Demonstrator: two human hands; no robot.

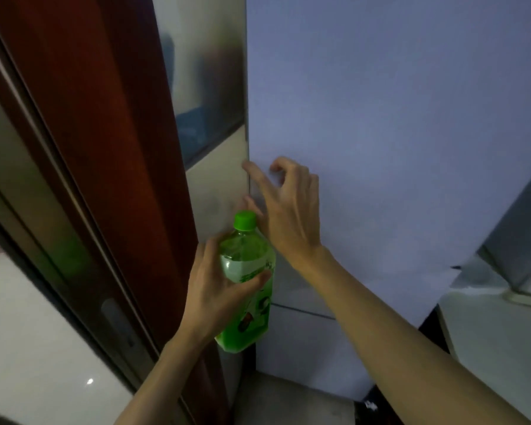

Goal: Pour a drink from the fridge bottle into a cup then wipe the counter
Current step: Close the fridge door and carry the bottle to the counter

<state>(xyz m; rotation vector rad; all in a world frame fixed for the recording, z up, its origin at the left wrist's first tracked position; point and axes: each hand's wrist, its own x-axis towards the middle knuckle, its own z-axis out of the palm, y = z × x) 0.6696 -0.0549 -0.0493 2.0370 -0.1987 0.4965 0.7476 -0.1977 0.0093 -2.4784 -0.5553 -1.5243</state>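
Observation:
My left hand (215, 289) grips a green plastic bottle (250, 289) with a green cap, held upright in front of the fridge. The bottle holds green liquid and has a label around its middle. My right hand (288, 210) is raised just above and behind the bottle cap, fingers spread, resting against the left edge of the pale blue-white fridge door (396, 133). The fridge door looks shut or nearly so. No cup and no cloth are in view.
A dark red-brown door frame (105, 148) and a sliding glass door (43, 240) stand at the left. A pale counter corner (488, 317) juts in at the right, under a metal-framed window (518, 225). Grey floor shows below the fridge.

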